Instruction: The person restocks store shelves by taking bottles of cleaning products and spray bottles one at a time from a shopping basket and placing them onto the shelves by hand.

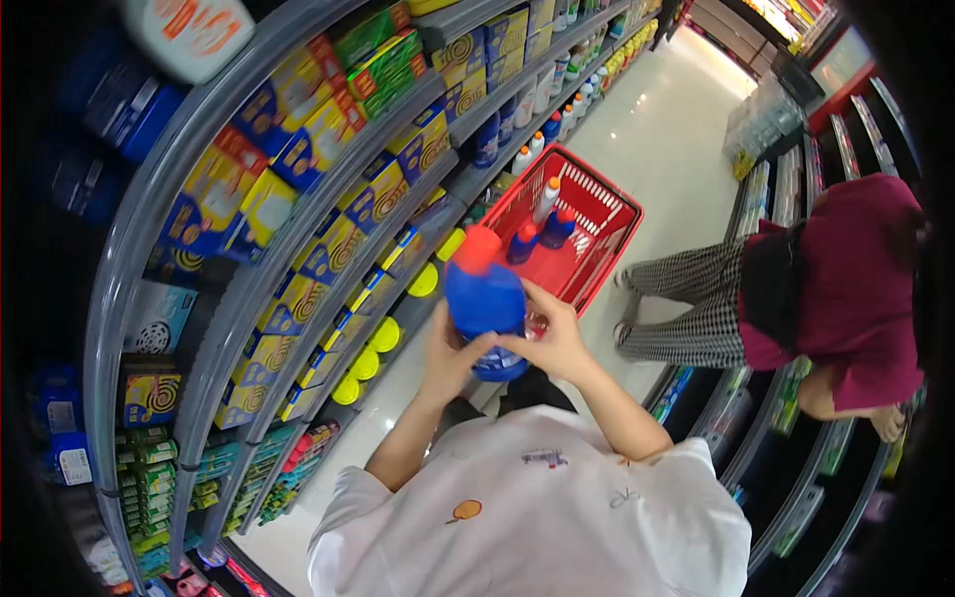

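A blue bottle with a red cap (485, 298) is held up in front of my body, its cap end slightly smeared by motion. My left hand (453, 356) is closed around its left side, thumb across the lower front. From the other side my right hand (550, 338) grips the same bottle, and the two thumbs almost meet. Something small, reddish and shiny shows beside my right fingers; I cannot make out what it is. Beyond the bottle, a red shopping basket (625, 234) stands on the floor. It holds a white bottle (546, 202) and two blue bottles with red caps (522, 243) (559, 229).
Shelves on the left carry yellow-blue boxes (338, 249), several yellow-lidded containers (386, 335) and many bottles (542, 90). A person in a maroon top (860, 289) stands at the right-hand shelves. Pale floor (637, 109) runs up the aisle past wrapped packs (764, 119).
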Demonstrator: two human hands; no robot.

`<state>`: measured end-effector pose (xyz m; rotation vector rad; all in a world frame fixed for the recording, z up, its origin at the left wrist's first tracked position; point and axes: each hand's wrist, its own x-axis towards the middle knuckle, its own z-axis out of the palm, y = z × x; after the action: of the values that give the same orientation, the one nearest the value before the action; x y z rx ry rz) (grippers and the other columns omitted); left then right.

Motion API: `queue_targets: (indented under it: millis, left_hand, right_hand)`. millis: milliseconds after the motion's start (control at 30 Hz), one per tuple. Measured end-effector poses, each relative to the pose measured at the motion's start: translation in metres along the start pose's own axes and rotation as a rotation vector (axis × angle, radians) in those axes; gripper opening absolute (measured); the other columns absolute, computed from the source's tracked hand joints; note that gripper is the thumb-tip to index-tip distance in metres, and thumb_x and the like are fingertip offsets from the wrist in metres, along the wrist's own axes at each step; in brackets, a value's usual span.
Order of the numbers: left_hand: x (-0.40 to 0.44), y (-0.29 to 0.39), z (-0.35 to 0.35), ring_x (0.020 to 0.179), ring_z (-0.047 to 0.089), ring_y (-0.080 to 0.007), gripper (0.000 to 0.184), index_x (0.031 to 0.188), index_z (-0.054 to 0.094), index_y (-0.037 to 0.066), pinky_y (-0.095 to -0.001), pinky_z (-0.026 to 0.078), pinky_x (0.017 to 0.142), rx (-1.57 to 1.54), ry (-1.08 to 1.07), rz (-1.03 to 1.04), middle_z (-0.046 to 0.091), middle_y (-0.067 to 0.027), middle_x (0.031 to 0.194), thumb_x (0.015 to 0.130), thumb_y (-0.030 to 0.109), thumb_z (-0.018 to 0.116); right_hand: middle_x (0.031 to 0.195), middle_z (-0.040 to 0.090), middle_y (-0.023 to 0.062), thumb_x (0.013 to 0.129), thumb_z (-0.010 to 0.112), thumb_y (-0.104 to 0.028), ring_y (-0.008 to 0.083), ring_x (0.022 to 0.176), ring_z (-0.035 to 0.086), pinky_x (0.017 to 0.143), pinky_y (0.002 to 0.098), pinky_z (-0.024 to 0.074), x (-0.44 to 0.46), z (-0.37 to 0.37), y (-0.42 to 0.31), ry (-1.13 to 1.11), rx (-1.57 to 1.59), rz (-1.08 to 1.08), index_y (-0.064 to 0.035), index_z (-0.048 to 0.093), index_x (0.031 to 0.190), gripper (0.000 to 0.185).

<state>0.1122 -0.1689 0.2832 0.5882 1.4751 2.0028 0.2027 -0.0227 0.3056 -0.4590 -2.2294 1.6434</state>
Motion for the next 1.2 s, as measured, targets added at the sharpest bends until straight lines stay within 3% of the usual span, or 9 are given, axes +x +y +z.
queue_targets:
  millis: [100, 167, 267, 600, 733, 867, 1000, 1167, 1200]
  left_hand:
    - [0.027, -0.044, 0.042, 0.110, 0.055, -0.0192, 0.064, 0.128, 0.042, 0.001, -0.0343, 0.044, 0.095, -0.031, -0.041, -0.111, 0.055, -0.0110, 0.119, 0.073, -0.002, 0.075]
    - [0.045, -0.073, 0.059, 0.108, 0.056, -0.0190, 0.062, 0.126, 0.044, 0.001, -0.0339, 0.046, 0.092, 0.026, -0.084, -0.144, 0.056, -0.0106, 0.117, 0.072, -0.002, 0.076]
    - [0.058, -0.094, 0.075, 0.100, 0.062, -0.0227, 0.059, 0.119, 0.054, 0.000, -0.0335, 0.049, 0.088, 0.464, -0.063, -0.107, 0.063, -0.0116, 0.108, 0.065, -0.002, 0.079]
    - [0.096, -0.194, 0.079, 0.105, 0.059, -0.0352, 0.049, 0.113, 0.056, 0.000, -0.0393, 0.048, 0.088, 0.753, -0.008, -0.034, 0.061, -0.0200, 0.110, 0.066, -0.007, 0.068]
    - [0.095, -0.229, 0.078, 0.111, 0.054, -0.0385, 0.057, 0.120, 0.053, 0.002, -0.0415, 0.046, 0.094, 0.747, 0.038, -0.171, 0.055, -0.0210, 0.119, 0.066, -0.009, 0.066]
    - [0.098, -0.263, 0.081, 0.113, 0.052, -0.0391, 0.058, 0.122, 0.052, 0.003, -0.0420, 0.044, 0.095, 0.793, 0.177, -0.218, 0.051, -0.0219, 0.124, 0.067, -0.007, 0.066]
    - [0.118, -0.291, 0.095, 0.091, 0.064, -0.0395, 0.053, 0.126, 0.052, 0.010, -0.0455, 0.052, 0.076, 0.772, 0.382, -0.333, 0.064, -0.0250, 0.094, 0.075, -0.003, 0.062]
    - [0.128, -0.351, 0.110, 0.091, 0.062, -0.0413, 0.053, 0.127, 0.050, 0.010, -0.0482, 0.050, 0.075, 0.759, 0.584, -0.493, 0.062, -0.0279, 0.094, 0.077, 0.001, 0.060]
    - [0.130, -0.362, 0.114, 0.092, 0.061, -0.0416, 0.053, 0.128, 0.050, 0.010, -0.0482, 0.050, 0.075, 0.757, 0.619, -0.494, 0.061, -0.0280, 0.095, 0.077, 0.002, 0.061]
  right_hand:
    - [0.107, 0.065, 0.0154, 0.063, 0.083, -0.016, 0.0212, 0.095, 0.065, 0.079, 0.0340, 0.0530, 0.005, -0.058, 0.043, -0.034, -0.012, 0.099, 0.0035, 0.050, 0.125, 0.073]
    - [0.103, 0.065, 0.0175, 0.061, 0.081, -0.015, 0.0290, 0.093, 0.065, 0.079, 0.0366, 0.0521, 0.010, -0.085, 0.060, -0.027, -0.088, 0.131, 0.0001, 0.053, 0.121, 0.068]
    - [0.098, 0.063, 0.0209, 0.060, 0.077, -0.011, 0.0385, 0.091, 0.062, 0.081, 0.0417, 0.0498, 0.013, -0.100, 0.115, -0.073, -0.314, 0.109, -0.0028, 0.054, 0.114, 0.059]
    - [0.098, 0.062, 0.0195, 0.060, 0.075, -0.011, 0.0374, 0.095, 0.060, 0.081, 0.0438, 0.0491, 0.044, -0.096, 0.199, -0.234, -0.579, 0.206, -0.0028, 0.047, 0.116, 0.063]
    - [0.102, 0.062, 0.0202, 0.060, 0.078, -0.016, 0.0382, 0.093, 0.061, 0.079, 0.0459, 0.0501, 0.056, -0.097, 0.225, -0.347, -0.539, 0.159, -0.0038, 0.046, 0.120, 0.069]
    - [0.102, 0.062, 0.0207, 0.061, 0.073, -0.011, 0.0395, 0.090, 0.062, 0.079, 0.0464, 0.0505, 0.077, -0.097, 0.268, -0.464, -0.486, 0.069, -0.0049, 0.047, 0.118, 0.063]
    - [0.097, 0.063, 0.0221, 0.065, 0.070, -0.012, 0.0400, 0.086, 0.063, 0.075, 0.0468, 0.0518, 0.101, -0.092, 0.325, -0.615, -0.495, 0.066, -0.0067, 0.049, 0.115, 0.055]
    - [0.090, 0.064, 0.0220, 0.072, 0.067, -0.017, 0.0392, 0.076, 0.065, 0.065, 0.0465, 0.0525, 0.130, -0.092, 0.379, -0.707, -0.471, -0.038, -0.0060, 0.047, 0.114, 0.047]
    - [0.095, 0.064, 0.0217, 0.073, 0.064, -0.015, 0.0389, 0.082, 0.064, 0.071, 0.0492, 0.0517, 0.135, -0.095, 0.386, -0.793, -0.497, 0.000, -0.0052, 0.046, 0.117, 0.049]
